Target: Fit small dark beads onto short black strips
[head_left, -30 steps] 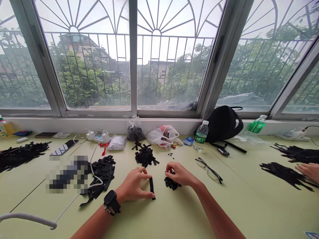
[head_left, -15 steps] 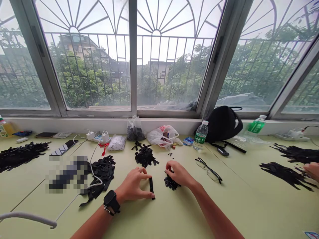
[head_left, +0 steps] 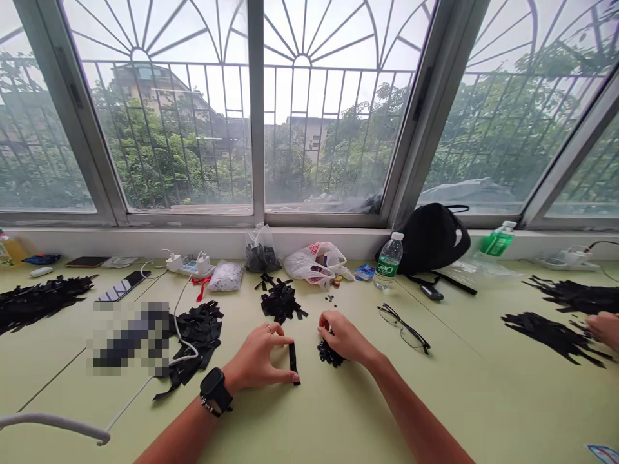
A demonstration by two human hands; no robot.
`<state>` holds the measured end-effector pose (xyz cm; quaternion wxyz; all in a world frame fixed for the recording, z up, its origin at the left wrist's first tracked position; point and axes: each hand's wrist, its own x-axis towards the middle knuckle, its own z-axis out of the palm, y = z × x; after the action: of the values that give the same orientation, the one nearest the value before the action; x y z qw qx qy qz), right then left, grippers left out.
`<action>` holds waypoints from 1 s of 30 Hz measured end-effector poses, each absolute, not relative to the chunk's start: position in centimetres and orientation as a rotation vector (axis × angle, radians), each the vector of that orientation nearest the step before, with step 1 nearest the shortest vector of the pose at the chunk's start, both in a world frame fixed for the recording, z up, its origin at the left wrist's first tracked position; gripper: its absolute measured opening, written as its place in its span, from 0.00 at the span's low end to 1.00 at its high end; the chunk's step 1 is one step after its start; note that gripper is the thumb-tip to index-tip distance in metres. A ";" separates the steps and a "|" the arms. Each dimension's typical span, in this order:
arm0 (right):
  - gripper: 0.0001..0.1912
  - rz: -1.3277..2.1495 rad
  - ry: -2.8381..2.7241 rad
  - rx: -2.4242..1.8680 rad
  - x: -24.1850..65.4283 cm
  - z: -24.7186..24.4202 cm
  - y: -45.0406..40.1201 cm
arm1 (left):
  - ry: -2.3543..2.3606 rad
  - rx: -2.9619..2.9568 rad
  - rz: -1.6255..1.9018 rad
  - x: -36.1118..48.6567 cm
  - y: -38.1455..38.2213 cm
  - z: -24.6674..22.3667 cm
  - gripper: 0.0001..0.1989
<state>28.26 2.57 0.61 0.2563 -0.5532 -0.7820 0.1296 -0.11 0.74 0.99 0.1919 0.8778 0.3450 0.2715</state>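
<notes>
Green table under a window | black strip is laid long way out from the body, touched by the nearer left hand, grip unclear | right hand is curled over black bits, grip unclear

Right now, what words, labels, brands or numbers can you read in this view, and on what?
Nothing is legible.
Water bottle label: green, too small to read.
Bottle with green label, at right: too blurred to read.
White plastic bag: red print, too small to read.
</notes>
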 end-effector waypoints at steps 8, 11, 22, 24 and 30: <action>0.06 0.500 -2.019 -1.193 25.1 2.7 0.7 | 0.963 2.476 0.756 -0.1 0.7 1.1 0.37; 0.02 0.653 -2.037 -1.057 23.3 2.8 -0.2 | 0.959 2.483 0.754 -0.1 0.7 1.1 0.36; 0.09 0.683 -2.181 -0.956 22.2 1.3 -0.9 | 0.928 2.515 0.720 -0.1 0.6 1.6 0.29; 0.10 0.665 -2.191 -0.961 22.2 1.2 -0.9 | 0.929 2.515 0.718 -0.1 0.6 1.6 0.29; 0.12 0.615 -2.214 -0.969 22.1 0.8 -0.7 | 0.919 2.517 0.719 -0.1 0.7 1.6 0.28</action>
<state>22.06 -0.71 0.82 0.3181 -0.3683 -0.8417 0.2338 -0.07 0.68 1.60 0.1824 0.8921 0.3257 0.2548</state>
